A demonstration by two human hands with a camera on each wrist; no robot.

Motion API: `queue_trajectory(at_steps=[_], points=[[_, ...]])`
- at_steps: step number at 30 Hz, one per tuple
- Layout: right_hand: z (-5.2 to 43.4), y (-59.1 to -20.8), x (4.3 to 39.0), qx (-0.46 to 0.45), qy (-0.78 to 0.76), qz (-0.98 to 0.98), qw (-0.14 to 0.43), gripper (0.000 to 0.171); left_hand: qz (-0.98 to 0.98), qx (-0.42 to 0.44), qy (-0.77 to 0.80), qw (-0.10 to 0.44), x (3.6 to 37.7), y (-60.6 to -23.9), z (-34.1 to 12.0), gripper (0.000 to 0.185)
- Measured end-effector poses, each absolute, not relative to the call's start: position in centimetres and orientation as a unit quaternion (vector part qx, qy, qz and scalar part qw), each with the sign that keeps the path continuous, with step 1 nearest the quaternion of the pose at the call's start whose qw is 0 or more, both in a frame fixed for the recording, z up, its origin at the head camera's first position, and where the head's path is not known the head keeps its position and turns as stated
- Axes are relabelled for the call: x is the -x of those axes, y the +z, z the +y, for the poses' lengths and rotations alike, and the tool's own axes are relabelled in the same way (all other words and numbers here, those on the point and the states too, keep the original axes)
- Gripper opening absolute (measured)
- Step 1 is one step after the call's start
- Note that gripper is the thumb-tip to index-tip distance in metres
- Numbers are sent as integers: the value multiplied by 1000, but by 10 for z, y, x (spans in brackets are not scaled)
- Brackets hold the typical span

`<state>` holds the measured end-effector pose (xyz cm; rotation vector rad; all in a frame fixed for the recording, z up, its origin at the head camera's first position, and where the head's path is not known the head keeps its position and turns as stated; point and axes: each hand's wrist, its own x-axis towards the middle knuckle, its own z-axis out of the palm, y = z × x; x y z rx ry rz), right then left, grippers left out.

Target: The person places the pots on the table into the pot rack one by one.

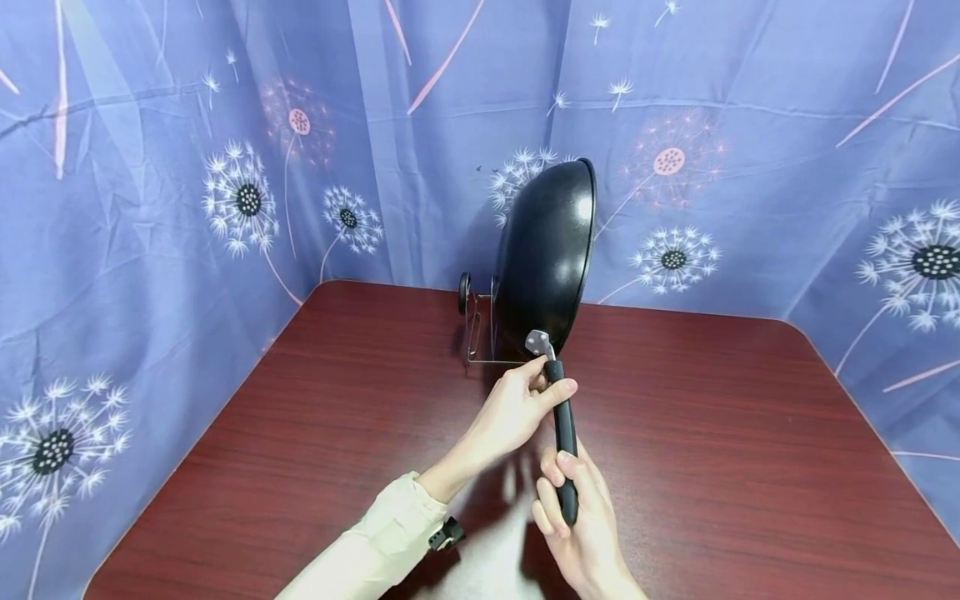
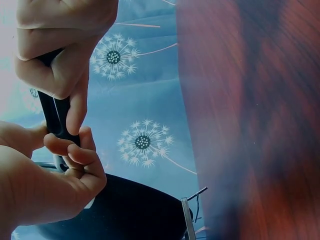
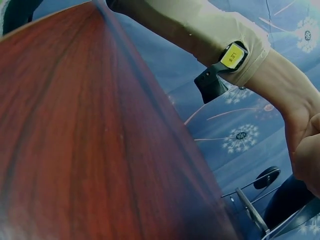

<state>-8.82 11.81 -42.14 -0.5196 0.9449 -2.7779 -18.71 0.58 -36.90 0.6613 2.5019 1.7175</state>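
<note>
A black wok [image 1: 543, 250] is tilted up on its side, its rounded underside turned to the left in the head view. Its black handle [image 1: 565, 429] slants down toward me from a metal bracket [image 1: 538, 342]. My left hand [image 1: 516, 407] pinches the handle close to the bracket, thumb across the top. Farther down, my right hand [image 1: 588, 529] grips the handle near its end, fingers curled round it. The left wrist view shows both hands one after the other along the handle, with part of the wok [image 2: 135, 212] beyond them.
A thin wire rack [image 1: 480, 333] with a round black disc [image 1: 464, 293] stands against the wok's left side. Beneath is a dark red wooden table [image 1: 337, 400]. A blue dandelion-print curtain [image 1: 450, 100] hangs behind. A strapped device [image 3: 232, 57] sits on the left sleeve.
</note>
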Motion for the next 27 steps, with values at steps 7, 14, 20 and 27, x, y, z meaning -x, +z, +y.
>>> queue_trajectory(at_steps=[7,14,20,27], points=[[119,-421,86,154,-933,314,87,21,808,-215,548,26,188,-372,9,23],[120,-422,84,136,-934,316,95,20,811,-215,543,35,187,-375,11,24],[120,-422,84,127,-932,325,97,18,808,-222,545,38,188,-378,10,24],[122,-421,83,119,-926,341,111,19,818,-233,525,38,191,-378,7,24]])
